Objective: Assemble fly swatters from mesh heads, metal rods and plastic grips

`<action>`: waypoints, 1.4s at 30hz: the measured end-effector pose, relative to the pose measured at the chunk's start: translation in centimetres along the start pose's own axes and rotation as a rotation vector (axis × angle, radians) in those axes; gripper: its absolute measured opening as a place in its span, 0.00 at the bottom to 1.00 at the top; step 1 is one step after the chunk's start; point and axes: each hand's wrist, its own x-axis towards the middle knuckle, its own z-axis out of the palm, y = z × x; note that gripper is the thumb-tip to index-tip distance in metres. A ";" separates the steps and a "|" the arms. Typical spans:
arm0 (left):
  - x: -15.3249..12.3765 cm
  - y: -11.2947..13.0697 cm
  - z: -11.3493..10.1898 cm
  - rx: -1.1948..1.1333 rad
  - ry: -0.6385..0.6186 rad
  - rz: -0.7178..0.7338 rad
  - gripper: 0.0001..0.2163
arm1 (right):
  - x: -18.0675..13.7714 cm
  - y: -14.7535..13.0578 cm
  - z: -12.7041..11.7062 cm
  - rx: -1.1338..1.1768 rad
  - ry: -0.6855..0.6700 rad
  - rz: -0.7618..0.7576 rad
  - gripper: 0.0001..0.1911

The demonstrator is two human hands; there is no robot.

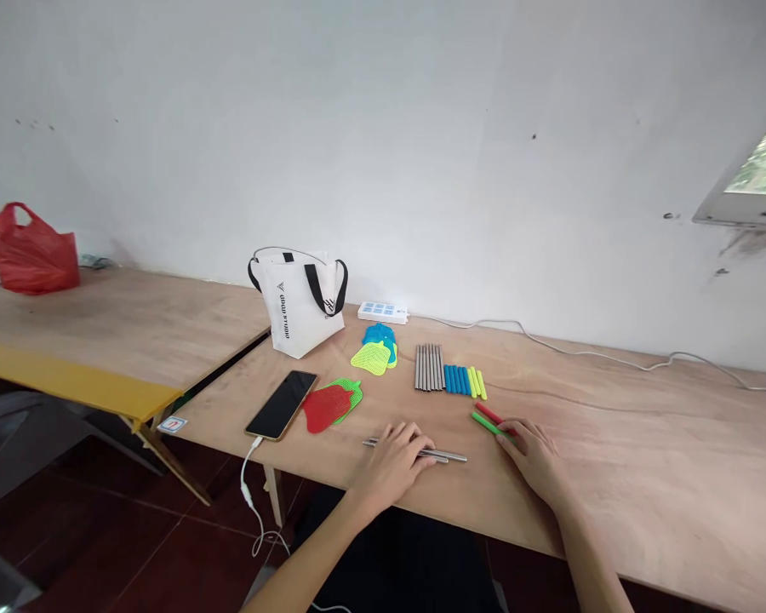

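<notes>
My left hand [396,455] lies flat, fingers spread, on a pair of thin metal rods [450,456] near the front edge of the wooden table [613,477]. My right hand [533,455] rests to the right of it, fingers touching the ends of a red handle [487,413] and a green handle [483,421]. Further back lie a row of grey metal rods [429,367] and beside them blue handles [457,380] and yellow-green handles [477,382]. Swatter heads lie to the left: red [325,407] over green [352,392], and yellow [371,358] over blue [381,334].
A black phone [282,404] with a white cable lies at the table's left front. Behind it stand a white tote bag [299,306] and a white power strip [383,312] with its cord along the wall. A red plastic bag [29,251] sits on a second table at left.
</notes>
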 end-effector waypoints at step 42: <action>0.4 -3.2 -0.3 -0.011 0.107 -0.014 0.09 | -1.2 -9.4 0.4 0.291 -0.144 -0.168 0.17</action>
